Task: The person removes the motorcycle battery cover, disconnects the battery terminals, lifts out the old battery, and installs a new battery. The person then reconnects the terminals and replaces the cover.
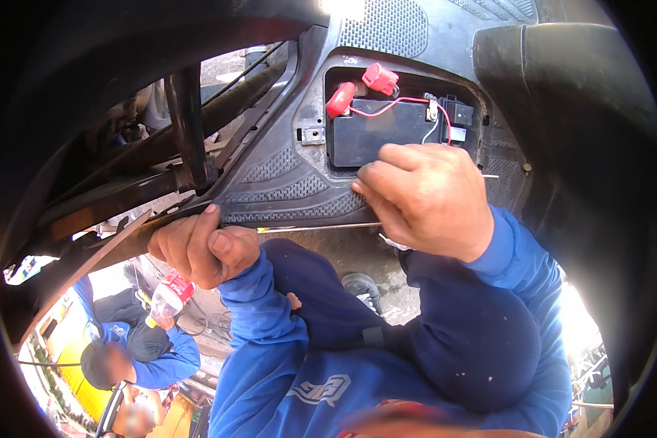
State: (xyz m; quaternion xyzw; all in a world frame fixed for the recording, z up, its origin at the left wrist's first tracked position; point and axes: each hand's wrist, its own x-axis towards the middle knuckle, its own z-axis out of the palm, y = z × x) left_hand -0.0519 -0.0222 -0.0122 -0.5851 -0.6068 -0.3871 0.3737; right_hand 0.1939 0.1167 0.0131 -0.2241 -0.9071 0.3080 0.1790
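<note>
Nearest the viewer is the wearer's blue long-sleeved top [270,376], with dark navy trousers [474,332] bent at the knee beyond it.

The bare left hand [208,247] is at the near edge of a black plastic footboard with ribbed tread [285,191]. Its fingers are curled and the forefinger's tip lies at that edge; whether this grip grasps anything cannot be told.

The bare right hand [427,201] is raised over the near side of a recessed black compartment [423,79] in the footboard. Its fingers are drawn together and bent downward. The grip's contents appear to be hidden by the hand itself, so its hold cannot be confirmed. A thin white strand [490,176] shows just beside the hand.

The black rectangular battery [379,135] sits inside the compartment, partly covered by the right hand. A red wire [373,115] crosses its top towards a metal terminal [432,109], where a white wire [431,133] also shows. A rounded red cap [340,101] and a ridged red cover [379,78] are at the far left.

Farther off, at lower left, a seated co-worker in blue [164,369] is near a clear plastic bottle with a red label [171,293].
</note>
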